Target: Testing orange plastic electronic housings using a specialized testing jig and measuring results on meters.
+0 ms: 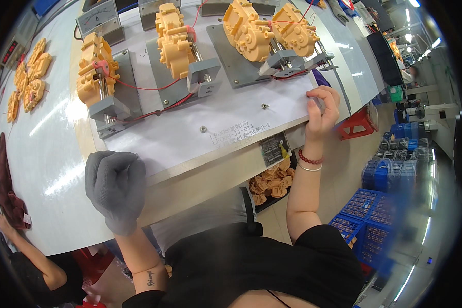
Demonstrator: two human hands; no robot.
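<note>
My left hand (116, 187), in a grey knit glove, rests closed at the front left edge of a pale fixture board (182, 118). Whatever its curled fingers hold, if anything, is hidden. At the board's right end my bare right hand (323, 109) is closed, thumb and fingers bent together; I cannot make out anything in it. Beyond my hands several yellow plastic gear housings sit on grey metal stands: one at left (95, 69), one in the middle (173, 43), and two at right (246, 31) (295, 32). Red wires run to them.
More yellow housings (33, 77) lie on the white table (61, 154) at left. An analog meter (98, 20) stands behind. Below the table is a bin of yellow parts (272, 182). A red stool (359, 123) and blue crates (364, 215) stand right. Another person's arm (33, 254) is at lower left.
</note>
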